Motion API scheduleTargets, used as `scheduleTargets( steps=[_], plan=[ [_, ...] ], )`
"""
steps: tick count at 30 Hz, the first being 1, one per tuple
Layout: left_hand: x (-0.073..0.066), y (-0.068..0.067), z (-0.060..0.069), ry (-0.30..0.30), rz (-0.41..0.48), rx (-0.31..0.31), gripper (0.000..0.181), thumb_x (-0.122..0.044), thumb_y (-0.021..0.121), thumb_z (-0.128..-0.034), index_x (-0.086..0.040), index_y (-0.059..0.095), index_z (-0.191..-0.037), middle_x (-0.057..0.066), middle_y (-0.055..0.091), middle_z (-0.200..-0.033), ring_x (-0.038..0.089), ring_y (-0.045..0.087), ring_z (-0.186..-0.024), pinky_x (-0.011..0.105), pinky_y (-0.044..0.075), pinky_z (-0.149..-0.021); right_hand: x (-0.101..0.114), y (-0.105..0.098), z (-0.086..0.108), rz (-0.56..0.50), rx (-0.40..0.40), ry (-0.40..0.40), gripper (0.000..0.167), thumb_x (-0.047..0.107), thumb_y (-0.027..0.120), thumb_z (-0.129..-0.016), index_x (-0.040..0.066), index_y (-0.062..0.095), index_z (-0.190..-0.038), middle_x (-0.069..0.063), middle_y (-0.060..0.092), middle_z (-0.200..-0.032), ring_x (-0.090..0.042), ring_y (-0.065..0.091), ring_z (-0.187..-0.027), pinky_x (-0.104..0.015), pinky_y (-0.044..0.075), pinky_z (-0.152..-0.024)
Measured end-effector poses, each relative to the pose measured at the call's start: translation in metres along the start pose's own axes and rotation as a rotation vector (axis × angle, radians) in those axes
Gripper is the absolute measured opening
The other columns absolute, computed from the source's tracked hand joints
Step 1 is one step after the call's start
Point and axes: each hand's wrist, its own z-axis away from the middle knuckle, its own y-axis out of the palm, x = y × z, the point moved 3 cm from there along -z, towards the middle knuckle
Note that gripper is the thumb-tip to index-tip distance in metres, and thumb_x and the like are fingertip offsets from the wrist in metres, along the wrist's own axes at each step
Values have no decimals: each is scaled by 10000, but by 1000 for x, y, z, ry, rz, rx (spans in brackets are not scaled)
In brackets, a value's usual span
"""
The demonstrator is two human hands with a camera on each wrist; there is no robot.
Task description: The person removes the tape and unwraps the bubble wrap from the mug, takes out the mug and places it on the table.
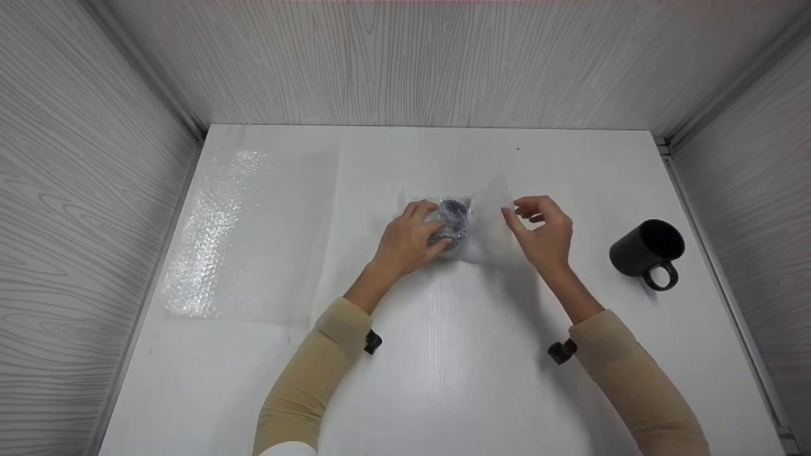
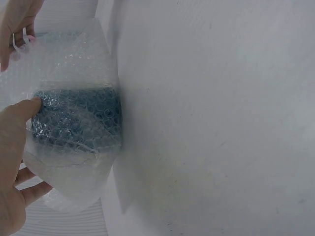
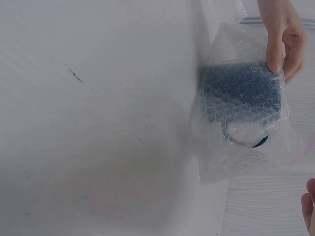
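The left hand grips a dark cup in bubble wrap, mid-tabletop toward the far edge, the right hand bends its fingers by the wrap's loose end, though I can't tell if it pinches, and a black cup sits near the right edge.

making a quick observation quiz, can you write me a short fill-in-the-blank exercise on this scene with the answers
The left hand holds a wrapped mug covered in ____.
The bare mug, nearer the right hand, is coloured ____.
On the table, a flat clear sheet lies to the person's ____.

Missing words: bubble wrap; black; left
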Motion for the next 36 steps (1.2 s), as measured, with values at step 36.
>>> scheduleTargets(
  steps=[36],
  plan=[
    [0, 0, 1, 8, 9, -27, 389, -493, 663, -1017, -183, 770, -1226, 76, 608, -1463, 275, 558, -1400, 377, 626, -965, -43, -19, -17, -74, -112, 179, 160, 170, 801, -938, 16, 774, -973, 120, 678, -810, 8, 615, -736, -135, 489, -692]
  ],
)
